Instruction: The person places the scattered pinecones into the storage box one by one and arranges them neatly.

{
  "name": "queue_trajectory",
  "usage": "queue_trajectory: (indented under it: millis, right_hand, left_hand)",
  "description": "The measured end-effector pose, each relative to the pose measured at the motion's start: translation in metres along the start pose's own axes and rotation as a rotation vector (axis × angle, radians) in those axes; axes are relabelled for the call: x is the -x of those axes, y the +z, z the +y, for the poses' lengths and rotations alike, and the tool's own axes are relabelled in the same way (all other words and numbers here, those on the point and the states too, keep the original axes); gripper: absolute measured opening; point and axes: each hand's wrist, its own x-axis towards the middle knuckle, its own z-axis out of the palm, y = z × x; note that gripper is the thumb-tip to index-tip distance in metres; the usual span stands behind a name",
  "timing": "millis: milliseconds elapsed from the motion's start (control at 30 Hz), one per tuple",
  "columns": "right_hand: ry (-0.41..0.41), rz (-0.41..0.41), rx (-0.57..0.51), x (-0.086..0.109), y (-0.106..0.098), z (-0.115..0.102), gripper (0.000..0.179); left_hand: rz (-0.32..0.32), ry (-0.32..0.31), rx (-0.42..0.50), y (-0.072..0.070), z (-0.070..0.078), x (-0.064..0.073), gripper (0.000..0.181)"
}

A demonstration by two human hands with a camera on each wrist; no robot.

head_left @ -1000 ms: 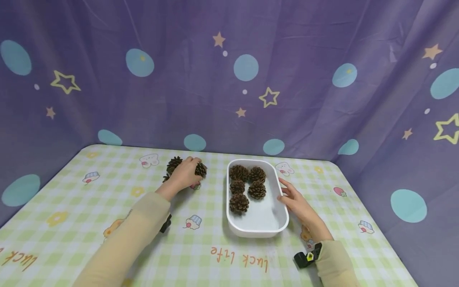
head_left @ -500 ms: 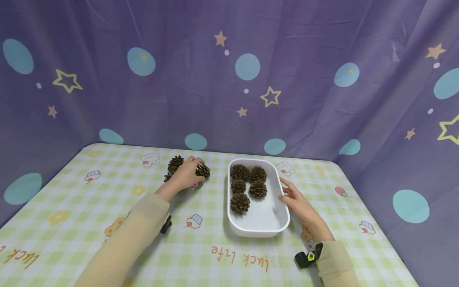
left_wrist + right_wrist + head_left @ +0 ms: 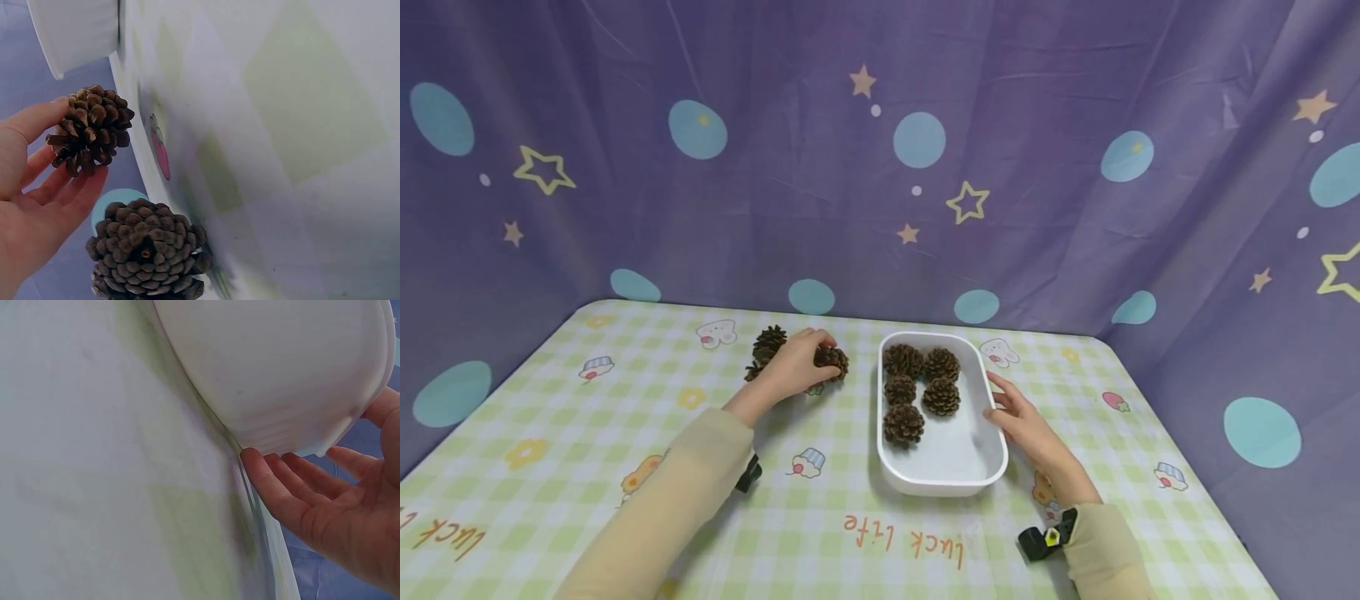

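A brown pine cone (image 3: 833, 362) is pinched between the thumb and fingers of my left hand (image 3: 790, 367); in the left wrist view that pine cone (image 3: 92, 128) is held off the tablecloth. Just behind the hand, more pine cones (image 3: 768, 343) lie on the table, partly hidden by it. One large pine cone (image 3: 147, 250) shows close up in the left wrist view. Several pine cones (image 3: 903, 425) sit in a white rectangular box (image 3: 955, 454), mostly along its left side. My right hand (image 3: 1028, 429) touches the box's right side with nearly straight fingers (image 3: 281, 497).
A green-and-white checked tablecloth (image 3: 737, 533) with printed cartoons and lettering covers the table. A purple curtain (image 3: 775, 167) with stars and blue ovals hangs behind and beside it. Small black wrist devices (image 3: 1039, 543) are strapped at the sleeves.
My left hand has drawn its pine cone a little to the right, away from the others on the table. The right hand and the box stay in place.
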Motion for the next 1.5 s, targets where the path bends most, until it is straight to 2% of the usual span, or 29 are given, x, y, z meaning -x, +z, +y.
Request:
queue_trajectory:
  millis: [433,633,800,967,1167,1333,1500]
  right_hand:
    - [-0.013,-0.021,-0.004,0.0,0.0,-0.001,0.066]
    - [-0.036,-0.025,0.003,0.009,0.003,-0.012,0.066]
    - [-0.078,-0.041,0.013,0.014,0.005,-0.02,0.068]
    - [-0.043,-0.042,-0.02,0.009,0.003,-0.013,0.066]
    - [-0.067,-0.044,-0.022,0.005,0.001,-0.006,0.069]
    - [-0.017,-0.02,-0.013,0.001,0.001,-0.002,0.066]
    - [-0.007,-0.01,-0.017,0.0,0.0,0.0,0.065]
  left_hand:
    - [0.009,0.055,0.044,-0.01,0.019,0.006,0.044]
    - [0.017,0.086,0.044,-0.014,0.031,0.007,0.046]
    - [0.035,0.153,0.021,-0.013,0.044,0.008,0.044]
    - [0.048,0.201,0.001,-0.012,0.054,0.008,0.042]
    - [0.041,0.266,0.004,-0.011,0.066,0.008,0.042]
    - [0.014,0.3,0.005,-0.007,0.077,0.007,0.042]
    - [-0.023,0.322,0.009,0.0,0.089,0.006,0.044]
